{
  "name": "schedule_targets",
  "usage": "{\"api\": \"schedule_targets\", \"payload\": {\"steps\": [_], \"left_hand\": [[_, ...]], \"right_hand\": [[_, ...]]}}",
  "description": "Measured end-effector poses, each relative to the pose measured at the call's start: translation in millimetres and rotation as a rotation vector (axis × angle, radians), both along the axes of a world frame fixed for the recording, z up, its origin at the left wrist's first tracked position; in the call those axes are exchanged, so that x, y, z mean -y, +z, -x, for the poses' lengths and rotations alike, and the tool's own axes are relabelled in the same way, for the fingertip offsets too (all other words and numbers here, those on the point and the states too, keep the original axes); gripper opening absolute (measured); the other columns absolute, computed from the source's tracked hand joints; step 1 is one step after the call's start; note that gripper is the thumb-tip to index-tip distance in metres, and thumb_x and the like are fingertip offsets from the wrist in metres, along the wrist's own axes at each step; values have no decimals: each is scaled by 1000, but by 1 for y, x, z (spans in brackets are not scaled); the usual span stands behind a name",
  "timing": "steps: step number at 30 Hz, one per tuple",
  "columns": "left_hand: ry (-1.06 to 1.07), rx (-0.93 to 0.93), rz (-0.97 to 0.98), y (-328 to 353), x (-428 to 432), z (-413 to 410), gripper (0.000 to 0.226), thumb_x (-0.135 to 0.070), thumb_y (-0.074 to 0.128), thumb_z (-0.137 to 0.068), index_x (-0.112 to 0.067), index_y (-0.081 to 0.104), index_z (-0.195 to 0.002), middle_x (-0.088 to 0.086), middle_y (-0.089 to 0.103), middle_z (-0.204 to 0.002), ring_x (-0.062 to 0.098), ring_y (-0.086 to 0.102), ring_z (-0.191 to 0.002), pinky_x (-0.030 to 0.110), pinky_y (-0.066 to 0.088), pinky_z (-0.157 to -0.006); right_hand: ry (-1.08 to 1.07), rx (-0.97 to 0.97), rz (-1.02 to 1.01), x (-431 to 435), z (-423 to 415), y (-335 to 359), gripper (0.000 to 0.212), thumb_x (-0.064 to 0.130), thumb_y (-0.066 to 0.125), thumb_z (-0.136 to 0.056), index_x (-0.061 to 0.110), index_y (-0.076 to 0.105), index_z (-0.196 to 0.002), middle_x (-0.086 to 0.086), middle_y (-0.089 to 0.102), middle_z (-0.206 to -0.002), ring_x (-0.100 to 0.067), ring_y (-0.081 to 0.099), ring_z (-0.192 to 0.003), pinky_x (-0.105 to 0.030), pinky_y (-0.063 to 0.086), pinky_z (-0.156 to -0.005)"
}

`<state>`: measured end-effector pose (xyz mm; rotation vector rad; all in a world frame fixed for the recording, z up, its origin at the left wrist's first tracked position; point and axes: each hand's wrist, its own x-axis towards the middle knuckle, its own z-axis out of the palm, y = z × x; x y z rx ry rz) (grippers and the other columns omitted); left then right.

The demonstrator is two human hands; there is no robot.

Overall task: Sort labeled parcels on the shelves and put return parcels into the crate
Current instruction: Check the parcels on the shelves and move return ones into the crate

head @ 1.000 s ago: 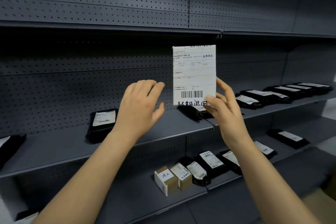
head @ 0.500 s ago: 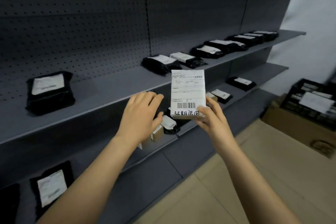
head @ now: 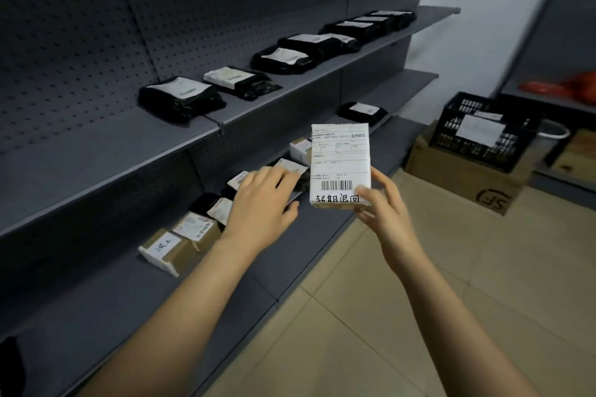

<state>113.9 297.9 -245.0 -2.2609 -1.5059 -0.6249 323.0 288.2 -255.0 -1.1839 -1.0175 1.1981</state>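
Note:
My right hand (head: 383, 203) pinches the lower right corner of a small box parcel (head: 338, 161), held upright with its white shipping label, barcode and handwritten characters facing me. My left hand (head: 263, 203) hovers just left of the parcel with relaxed, straight fingers and holds nothing. A black plastic crate (head: 451, 135) with labeled parcels inside sits on a cardboard box (head: 464, 177) on the floor at the right.
Dark grey shelves (head: 113, 151) run along the left with black bagged parcels (head: 180, 97) on the upper level and several small cardboard boxes (head: 174, 245) and bags on the lower one. Beige tiled floor (head: 387, 316) lies below. A red bag (head: 574, 87) rests on a far shelf.
The view has swung right and down, bringing the crate and floor into sight. Both hands dropped lower with the parcel still held by my right hand.

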Motion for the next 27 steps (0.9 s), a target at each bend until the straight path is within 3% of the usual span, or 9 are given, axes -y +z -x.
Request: {"api": "schedule_targets", "payload": {"steps": [15,27], "left_hand": [[-277,36,-31,-4,-196,-199,42,-24,78,-70,-12,63,-108,3,61,-97,25,59,-91,36,45,-78],[-574,42,-26,-9,-437,-316,44,-20,81,-67,-11,64,-107,4,62,-96,26,61,-89,37,49,-78]], "right_hand": [[-258,-18,-13,-141,-190,-1,41,21,61,-91,35,53,-129,4,71,-106,-7,64,-101,-32,50,-95],[-552,-42,-27,-326,-279,-6,45,19,61,-92,32,51,-134,10,71,-105,-7,66,-100,-33,50,-95]]}}
